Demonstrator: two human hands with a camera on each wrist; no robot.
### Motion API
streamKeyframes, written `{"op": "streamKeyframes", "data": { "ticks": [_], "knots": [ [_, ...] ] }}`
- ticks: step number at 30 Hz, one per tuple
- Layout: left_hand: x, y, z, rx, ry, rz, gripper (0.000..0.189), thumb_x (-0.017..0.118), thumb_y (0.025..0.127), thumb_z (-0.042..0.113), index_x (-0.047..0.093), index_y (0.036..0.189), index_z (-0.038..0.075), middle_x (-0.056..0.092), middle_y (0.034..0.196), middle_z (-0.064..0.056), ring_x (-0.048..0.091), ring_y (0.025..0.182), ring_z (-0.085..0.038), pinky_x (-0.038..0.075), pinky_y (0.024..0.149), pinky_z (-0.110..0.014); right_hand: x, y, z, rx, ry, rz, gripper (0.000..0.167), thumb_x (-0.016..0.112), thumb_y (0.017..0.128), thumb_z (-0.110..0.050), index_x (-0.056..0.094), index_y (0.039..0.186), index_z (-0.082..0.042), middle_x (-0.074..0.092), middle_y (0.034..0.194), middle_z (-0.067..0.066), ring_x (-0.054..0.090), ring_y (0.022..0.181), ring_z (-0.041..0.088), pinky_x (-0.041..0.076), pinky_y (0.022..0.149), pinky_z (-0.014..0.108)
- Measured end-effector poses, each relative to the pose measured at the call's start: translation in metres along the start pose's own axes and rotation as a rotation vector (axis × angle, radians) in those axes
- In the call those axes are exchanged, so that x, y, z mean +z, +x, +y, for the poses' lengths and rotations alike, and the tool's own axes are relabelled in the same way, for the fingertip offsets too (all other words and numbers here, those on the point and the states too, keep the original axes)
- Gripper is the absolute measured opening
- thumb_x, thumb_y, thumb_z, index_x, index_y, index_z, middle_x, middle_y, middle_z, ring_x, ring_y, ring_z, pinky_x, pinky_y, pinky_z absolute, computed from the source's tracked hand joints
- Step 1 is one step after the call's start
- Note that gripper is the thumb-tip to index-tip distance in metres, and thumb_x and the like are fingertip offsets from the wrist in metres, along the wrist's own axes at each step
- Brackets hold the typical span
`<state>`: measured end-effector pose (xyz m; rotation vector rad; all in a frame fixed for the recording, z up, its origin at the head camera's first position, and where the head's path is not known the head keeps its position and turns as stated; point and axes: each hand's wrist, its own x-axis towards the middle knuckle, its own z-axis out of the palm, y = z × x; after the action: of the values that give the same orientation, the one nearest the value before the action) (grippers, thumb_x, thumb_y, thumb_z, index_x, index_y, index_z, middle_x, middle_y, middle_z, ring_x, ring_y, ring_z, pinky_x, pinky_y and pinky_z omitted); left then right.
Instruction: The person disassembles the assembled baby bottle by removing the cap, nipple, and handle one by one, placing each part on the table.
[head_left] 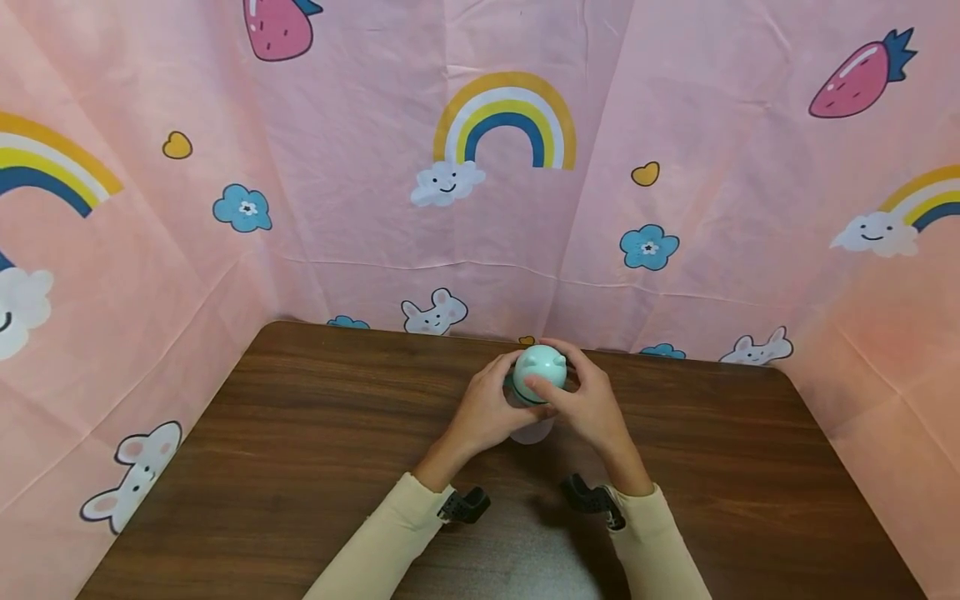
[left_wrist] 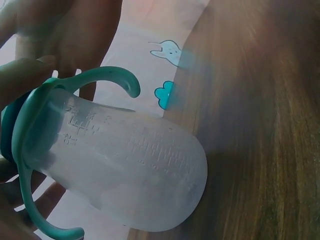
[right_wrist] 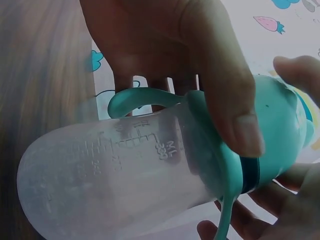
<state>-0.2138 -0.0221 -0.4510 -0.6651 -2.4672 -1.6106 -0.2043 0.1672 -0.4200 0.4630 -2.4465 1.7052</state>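
Note:
Both hands hold a baby bottle [head_left: 532,432] near the far edge of the table. The bottle has a clear, frosted body with raised ML markings and a teal collar with two curved handles [right_wrist: 145,97]. A rounded teal cap [head_left: 538,363] with small ear-like bumps covers its top. My left hand [head_left: 483,410] grips the bottle around the collar, its thumb lying across the collar in the right wrist view. My right hand [head_left: 596,408] holds the cap, with the thumb on its near side and fingers round the far side.
A dark wood-grain table [head_left: 315,467] lies under the hands. Pink printed cloth [head_left: 360,208] hangs behind it and along both sides, close to the table's edges. A black strap mount [head_left: 463,505] sits on the left wrist, and another mount [head_left: 588,497] on the right.

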Motion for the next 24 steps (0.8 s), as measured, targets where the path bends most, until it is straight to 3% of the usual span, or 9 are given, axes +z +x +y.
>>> {"op": "streamKeyframes", "data": {
  "ticks": [7,24],
  "knots": [
    [0.002,-0.002,0.0,-0.018,0.045,0.031,0.086,0.097,0.086,0.034,0.058,0.155,0.001,0.068,0.144,-0.016,0.064,0.129,-0.039,0.052,0.105,-0.063,0.004,-0.001,0.0,-0.024,-0.027,0.016,0.061,0.085,0.099,-0.024,0.062,0.154,-0.012,0.068,0.14,0.015,0.07,0.113,0.032,0.061,0.088,0.047],
    [0.006,-0.001,-0.001,-0.011,0.057,0.056,0.078,0.095,0.087,0.028,0.061,0.151,-0.002,0.071,0.139,-0.017,0.063,0.13,-0.041,0.051,0.106,-0.064,0.014,-0.001,-0.001,-0.025,-0.124,0.095,0.062,0.089,0.095,-0.029,0.063,0.147,-0.007,0.073,0.127,0.014,0.071,0.101,0.03,0.059,0.083,0.047]
  ]
}}
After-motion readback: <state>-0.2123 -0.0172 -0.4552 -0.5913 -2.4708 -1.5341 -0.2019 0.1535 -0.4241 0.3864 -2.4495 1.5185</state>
